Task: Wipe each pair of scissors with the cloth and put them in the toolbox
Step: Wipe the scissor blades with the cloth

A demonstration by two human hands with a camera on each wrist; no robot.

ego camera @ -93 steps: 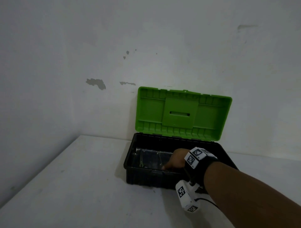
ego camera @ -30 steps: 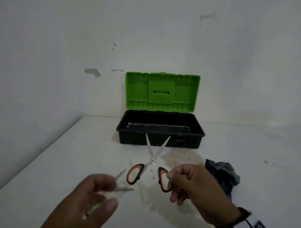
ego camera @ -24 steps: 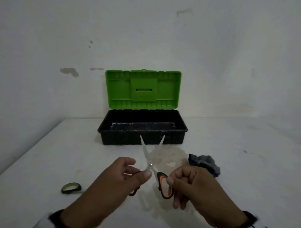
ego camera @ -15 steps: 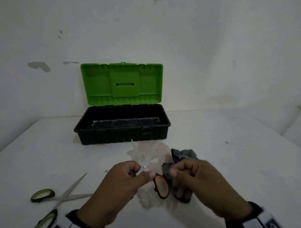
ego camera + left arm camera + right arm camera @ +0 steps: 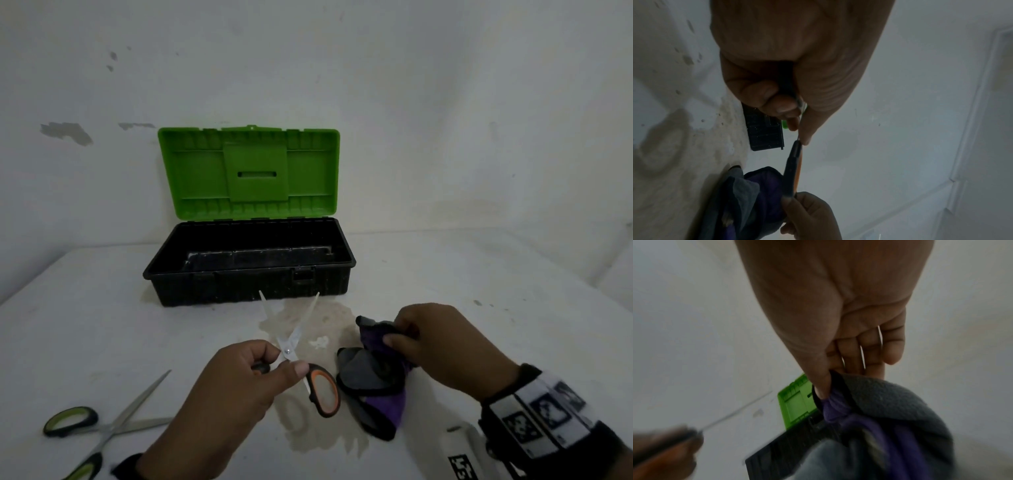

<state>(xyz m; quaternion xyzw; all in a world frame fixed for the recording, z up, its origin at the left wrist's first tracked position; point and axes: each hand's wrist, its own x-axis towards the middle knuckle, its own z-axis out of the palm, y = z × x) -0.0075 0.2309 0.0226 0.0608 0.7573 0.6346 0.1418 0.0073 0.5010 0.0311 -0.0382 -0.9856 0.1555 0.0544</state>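
My left hand [image 5: 274, 363] pinches the orange-and-black scissors [image 5: 322, 390] near their pivot, blades spread and pointing toward the toolbox. In the left wrist view the left hand [image 5: 799, 128] holds the scissors' handle [image 5: 792, 172] edge-on. My right hand [image 5: 404, 337] grips the purple and grey cloth [image 5: 376, 387], lifted just right of the scissors. The right wrist view shows the thumb [image 5: 821, 386] pressed into the cloth [image 5: 890, 404]. The black toolbox [image 5: 246, 291] stands behind with its green lid [image 5: 250, 171] up.
A second pair of scissors with green-and-black handles [image 5: 102, 428] lies open on the white table at the front left. A brownish stain [image 5: 308, 318] marks the table under the hands. Walls close in behind the toolbox and on the left.
My right hand let go of the orange scissors' handle and took up the cloth. My left hand took hold of the scissors at the pivot. The view panned right.
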